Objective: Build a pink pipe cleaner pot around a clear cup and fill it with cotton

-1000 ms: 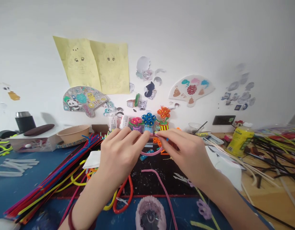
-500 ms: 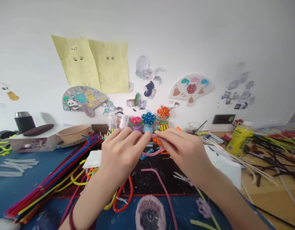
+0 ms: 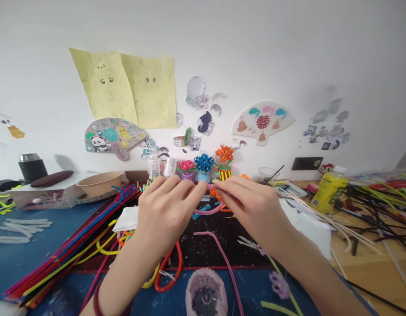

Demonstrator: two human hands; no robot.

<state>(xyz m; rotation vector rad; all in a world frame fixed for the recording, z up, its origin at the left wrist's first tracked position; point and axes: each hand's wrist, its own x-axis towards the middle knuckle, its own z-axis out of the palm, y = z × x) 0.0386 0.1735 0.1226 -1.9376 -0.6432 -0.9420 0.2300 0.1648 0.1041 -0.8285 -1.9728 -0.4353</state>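
A pink pipe cleaner (image 3: 209, 212) is pinched between my two hands and sags in a curve below the fingertips. My left hand (image 3: 170, 206) is closed on one side of it, thumb and forefinger pressed together. On the other side, my right hand (image 3: 252, 202) pinches it, close to the left fingertips. The exact spot where the fingers meet is partly hidden. A longer pink pipe cleaner (image 3: 222, 256) lies on the dark mat (image 3: 189, 252) below, and a fuzzy lilac-rimmed cup (image 3: 190, 292) stands at the front.
Bundled coloured pipe cleaners (image 3: 77, 245) lie at left, near a tan bowl (image 3: 100, 184). Pipe-cleaner flower pots, one with blue flowers (image 3: 204, 163), stand by the wall. Scissors (image 3: 247, 242) lie beside my right wrist. A yellow bottle (image 3: 329, 191) stands at right among black stems.
Both hands keep their pinch on the pipe cleaner, with hardly any motion. The whole view has shifted very slightly.
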